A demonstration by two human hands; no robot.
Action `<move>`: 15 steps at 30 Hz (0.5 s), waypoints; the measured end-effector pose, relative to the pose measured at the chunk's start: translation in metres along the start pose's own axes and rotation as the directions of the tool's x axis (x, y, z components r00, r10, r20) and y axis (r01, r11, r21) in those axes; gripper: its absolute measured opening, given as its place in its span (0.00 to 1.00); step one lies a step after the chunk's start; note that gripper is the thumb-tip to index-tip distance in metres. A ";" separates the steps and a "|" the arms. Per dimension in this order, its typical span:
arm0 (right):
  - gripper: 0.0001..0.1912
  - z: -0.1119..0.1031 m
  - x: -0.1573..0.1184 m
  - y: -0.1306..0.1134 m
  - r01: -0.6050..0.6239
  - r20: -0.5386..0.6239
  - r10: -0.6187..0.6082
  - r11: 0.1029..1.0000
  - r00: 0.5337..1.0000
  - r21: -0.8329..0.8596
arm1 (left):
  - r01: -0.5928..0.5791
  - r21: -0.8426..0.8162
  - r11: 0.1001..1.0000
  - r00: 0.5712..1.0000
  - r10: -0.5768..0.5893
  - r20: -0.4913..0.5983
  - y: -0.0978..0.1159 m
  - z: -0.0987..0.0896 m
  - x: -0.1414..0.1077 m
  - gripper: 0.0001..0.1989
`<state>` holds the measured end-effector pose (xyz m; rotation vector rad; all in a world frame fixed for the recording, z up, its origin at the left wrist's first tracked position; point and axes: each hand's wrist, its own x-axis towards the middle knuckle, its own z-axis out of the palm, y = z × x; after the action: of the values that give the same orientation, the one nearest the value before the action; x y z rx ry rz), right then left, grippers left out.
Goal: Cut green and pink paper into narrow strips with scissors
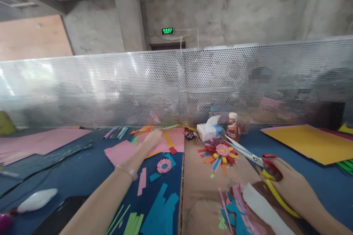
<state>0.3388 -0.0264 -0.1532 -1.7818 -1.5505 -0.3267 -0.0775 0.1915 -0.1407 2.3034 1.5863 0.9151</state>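
My left hand (154, 140) reaches to the back of the table over pink paper (176, 137) and orange and green strips; its fingers are blurred, and what they touch is unclear. My right hand (292, 183) holds scissors (255, 158) by their red and yellow handles, with the blades pointing up and left. Near the blades lies a multicoloured paper flower (223, 149) with a pink centre. A pink paper ring (164, 166) rests on blue paper between the hands. Blue strips (160, 209) and green strips (134, 224) lie at the front.
A tissue box (209, 131) and a brown bottle (232, 126) stand at the back. Markers (116, 133) lie at back left, yellow sheets (309, 143) at right. A white glue bottle (37, 200) is at front left. A perforated metal divider (138, 80) runs behind.
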 end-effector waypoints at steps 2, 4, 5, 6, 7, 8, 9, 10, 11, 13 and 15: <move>0.19 -0.001 0.000 -0.001 0.024 -0.016 -0.025 1.000 1.000 -0.011 | 0.019 -0.061 0.998 0.997 -0.023 -0.068 0.000 -0.017 -0.001 0.15; 0.19 -0.003 0.001 -0.002 0.043 -0.021 -0.043 0.999 0.999 -0.014 | 0.049 -0.139 0.989 0.986 -0.071 -0.154 0.002 -0.037 -0.007 0.13; 0.19 -0.004 0.001 -0.003 0.051 -0.020 -0.051 0.999 0.999 -0.014 | 0.063 -0.188 0.980 0.974 -0.101 -0.201 0.003 -0.046 -0.013 0.11; 0.20 -0.005 0.001 -0.004 0.058 -0.018 -0.058 0.998 0.998 -0.020 | 0.073 -0.241 0.968 0.962 -0.132 -0.238 0.005 -0.054 -0.020 0.09; 0.20 -0.006 0.002 -0.004 0.063 -0.021 -0.063 0.998 0.998 -0.028 | 0.077 -0.299 0.951 0.950 -0.161 -0.267 0.008 -0.061 -0.029 0.08; 0.20 -0.006 0.002 -0.004 0.072 -0.026 -0.073 0.997 0.997 -0.037 | 0.073 -0.361 0.930 0.940 -0.185 -0.285 0.012 -0.067 -0.039 0.10; 0.20 -0.006 0.002 -0.005 0.081 -0.035 -0.083 0.996 0.996 -0.046 | 0.066 -0.422 0.904 0.932 -0.207 -0.296 0.016 -0.070 -0.050 0.14; 0.20 -0.005 0.002 -0.004 0.096 -0.044 -0.098 0.994 0.994 -0.054 | 0.052 -0.479 0.876 0.925 -0.222 -0.307 0.021 -0.073 -0.061 0.19; 0.20 -0.004 0.002 -0.004 0.111 -0.059 -0.115 0.992 0.992 -0.065 | 0.036 -0.531 0.847 0.925 -0.229 -0.303 0.027 -0.074 -0.073 0.24; 0.20 -0.002 0.003 -0.001 0.144 -0.092 -0.153 0.986 0.984 -0.089 | 0.005 -0.626 0.780 0.923 -0.244 -0.297 0.037 -0.074 -0.095 0.32; 0.20 0.000 0.004 0.002 0.184 -0.105 -0.197 0.975 0.975 -0.123 | -0.003 -0.822 0.569 0.923 -0.315 -0.222 0.047 -0.074 -0.112 0.36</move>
<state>0.3421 -0.0238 -0.1515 -1.6688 -1.6504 -0.6120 -0.1109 0.0591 -0.1021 1.3536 1.0550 1.6384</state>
